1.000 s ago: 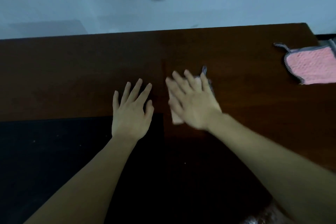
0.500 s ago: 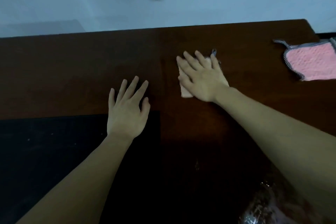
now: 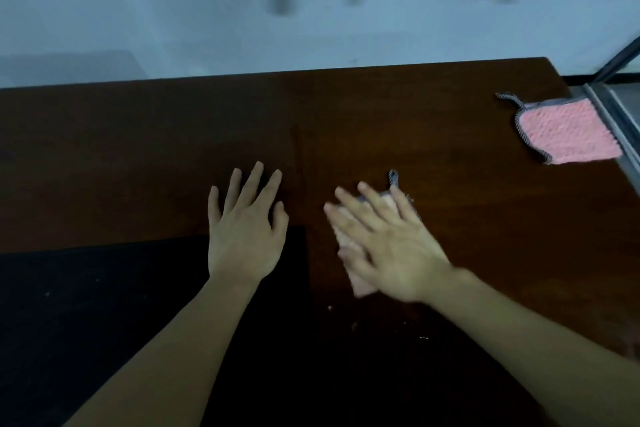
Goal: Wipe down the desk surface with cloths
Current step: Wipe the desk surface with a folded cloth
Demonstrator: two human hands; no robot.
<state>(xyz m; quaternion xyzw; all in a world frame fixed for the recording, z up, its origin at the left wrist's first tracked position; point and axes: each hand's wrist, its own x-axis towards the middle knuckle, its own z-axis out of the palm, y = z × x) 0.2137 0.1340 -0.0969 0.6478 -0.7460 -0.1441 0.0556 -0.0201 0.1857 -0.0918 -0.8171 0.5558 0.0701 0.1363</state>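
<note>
The dark brown wooden desk [image 3: 381,121] bears a black rectangular mat [image 3: 104,305] near left, 1 pale pink cloth [image 3: 346,246] centrally, and 1 grey-edged pink cloth [image 3: 568,132] far right.

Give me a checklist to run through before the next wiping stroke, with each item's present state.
1. Right hand flat on the folded cloth, fingers straight: ok.
2. Cloth lies between palm and desk: ok, though blur hides its edges.
3. Left hand flat on the desk, bracing, apart from the cloth: ok.
4. Stroke path free: ok; only small crumbs lie near the front edge.
5. Spare pink cloth at the far right corner, untouched, within the desk's edge: ok.
6. Whether the wiped surface is clean: cannot tell, the light is dim.
</note>
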